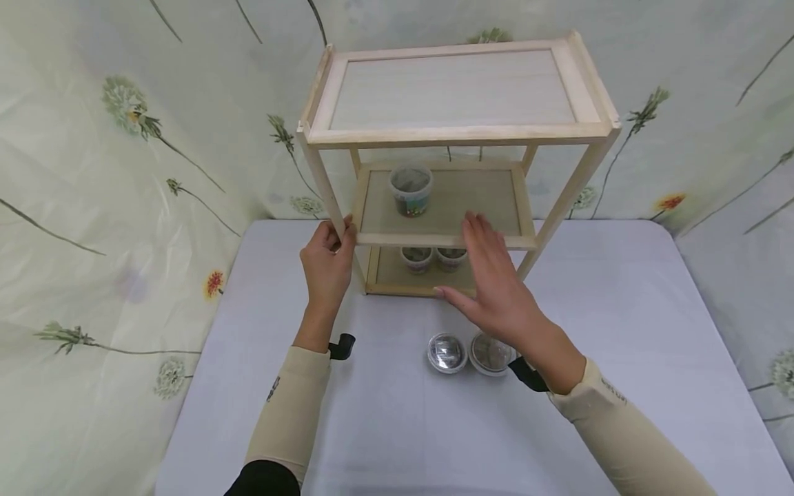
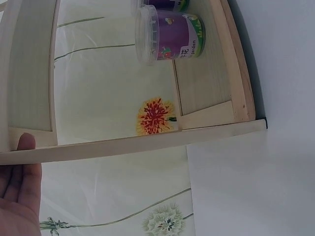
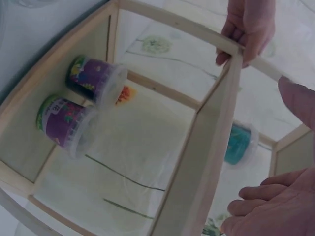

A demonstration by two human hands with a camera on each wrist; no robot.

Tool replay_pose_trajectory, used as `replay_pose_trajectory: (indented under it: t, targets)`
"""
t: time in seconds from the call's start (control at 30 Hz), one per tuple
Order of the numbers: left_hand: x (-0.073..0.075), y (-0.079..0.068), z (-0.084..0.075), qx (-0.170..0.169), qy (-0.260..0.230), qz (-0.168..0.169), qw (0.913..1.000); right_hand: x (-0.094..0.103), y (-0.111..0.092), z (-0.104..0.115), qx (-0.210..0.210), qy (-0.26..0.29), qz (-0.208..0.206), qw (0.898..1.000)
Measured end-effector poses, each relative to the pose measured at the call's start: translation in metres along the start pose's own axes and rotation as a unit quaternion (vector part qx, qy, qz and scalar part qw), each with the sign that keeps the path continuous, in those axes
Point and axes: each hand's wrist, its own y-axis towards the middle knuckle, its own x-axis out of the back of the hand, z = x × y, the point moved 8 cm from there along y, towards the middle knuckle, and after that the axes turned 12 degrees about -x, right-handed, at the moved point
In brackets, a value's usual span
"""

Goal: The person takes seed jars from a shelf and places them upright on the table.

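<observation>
A three-tier wooden shelf rack (image 1: 459, 86) stands on the table. My left hand (image 1: 329, 265) holds its left front post at the height of the middle shelf, thumb on one side in the left wrist view. My right hand (image 1: 499, 296) is in front of the middle shelf with straight fingers and holds nothing. A teal plastic cup (image 3: 238, 143) sits upright on the middle shelf, left of centre. On the bottom shelf, two purple plastic cups (image 3: 64, 118) stand side by side; the head view shows them partly hidden behind the middle shelf's front rail.
Two round, clear-topped items (image 1: 446, 353) lie on the white tablecloth (image 1: 384, 427) in front of the rack, one partly behind my right wrist. A flower-printed curtain (image 1: 124, 275) hangs behind and beside the table.
</observation>
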Motion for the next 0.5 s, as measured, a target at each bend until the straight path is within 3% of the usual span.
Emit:
replay_pose_trajectory:
  t: [0.23, 0.5]
  targets:
    - [0.0, 0.0, -0.001, -0.002, 0.007, 0.002, 1.0, 0.006, 0.012, -0.002, -0.007, 0.04, -0.014, 0.999]
    - [0.0, 0.0, -0.001, -0.007, 0.006, -0.002, 1.0, 0.02, 0.034, -0.008, -0.054, 0.054, -0.036, 0.996]
